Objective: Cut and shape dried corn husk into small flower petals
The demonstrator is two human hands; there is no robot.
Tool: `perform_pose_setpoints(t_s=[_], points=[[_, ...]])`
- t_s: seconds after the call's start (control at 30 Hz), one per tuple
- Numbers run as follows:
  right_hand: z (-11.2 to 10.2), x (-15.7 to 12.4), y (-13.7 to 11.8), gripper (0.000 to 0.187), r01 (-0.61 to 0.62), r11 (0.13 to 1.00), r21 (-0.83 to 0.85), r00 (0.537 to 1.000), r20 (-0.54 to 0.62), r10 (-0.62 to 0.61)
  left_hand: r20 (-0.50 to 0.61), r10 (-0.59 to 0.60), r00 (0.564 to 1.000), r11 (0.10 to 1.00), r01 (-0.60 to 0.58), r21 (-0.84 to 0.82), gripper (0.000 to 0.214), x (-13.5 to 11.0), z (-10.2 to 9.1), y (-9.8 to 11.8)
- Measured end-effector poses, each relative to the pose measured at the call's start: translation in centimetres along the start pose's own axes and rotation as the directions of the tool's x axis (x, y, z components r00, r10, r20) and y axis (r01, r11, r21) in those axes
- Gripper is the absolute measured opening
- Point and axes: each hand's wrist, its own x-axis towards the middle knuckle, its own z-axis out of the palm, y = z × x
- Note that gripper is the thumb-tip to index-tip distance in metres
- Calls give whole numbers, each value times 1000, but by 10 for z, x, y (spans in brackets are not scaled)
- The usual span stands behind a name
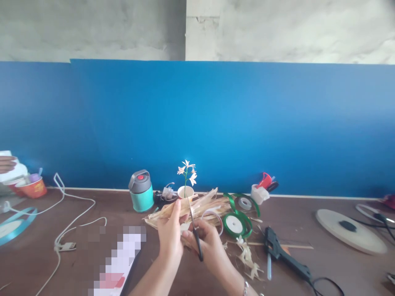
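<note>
Above the surface (293, 218), the right hand (210, 243) grips black-handled scissors (196, 239), blades upward, before piled dried husks (210, 202), while the left hand (170, 231) curls close beside, its hold too hidden to tell.

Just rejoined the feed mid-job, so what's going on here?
The person's right hand holds scissors, blades pointing away, close beside the left hand; whatever the left grips is hard to make out. Beyond lies a pile of pale, dry strips, with flowers upright in a cup behind it. A glue gun lies to the right.
</note>
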Motion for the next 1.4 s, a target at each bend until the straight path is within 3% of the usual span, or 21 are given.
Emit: perform_pose_setpoints(t_s=[0.5,0.67,0.9,1.0,1.07,1.17,1.23,1.3,1.4], points=[[2,-2,0,35,-47,993,-105,997,-65,40,-33,-17,999,1000,16,-25,32,1,1,2],[0,-1,-2,32,-37,999,-8,999,-18,37,51,15,999,999,-17,33,32,1,0,1],[-2,0,1,33,-18,995,-102,996,-86,9,82,-26,996,1000,26,2,34,-1,1,-2],[-2,1,-2,35,-46,998,-31,997,-69,43,88,-17,996,1000,16,20,33,0,1,0],[-2,1,-9,37,-54,992,118,996,-59,61,124,-13,992,1000,9,28,32,-2,2,2],[-6,1,-24,35,-92,874,477,992,-32,122,234,-69,970,996,54,69,33,-7,5,5],[-12,1,-32,37,-280,690,668,958,154,240,331,-149,932,985,112,128,36,-10,5,5],[-19,0,-37,33,-412,542,732,910,309,275,395,-214,893,973,161,163,40,-12,4,5],[-26,-1,-36,30,-555,478,681,831,479,283,418,-303,856,951,240,197,56,-11,0,4]])
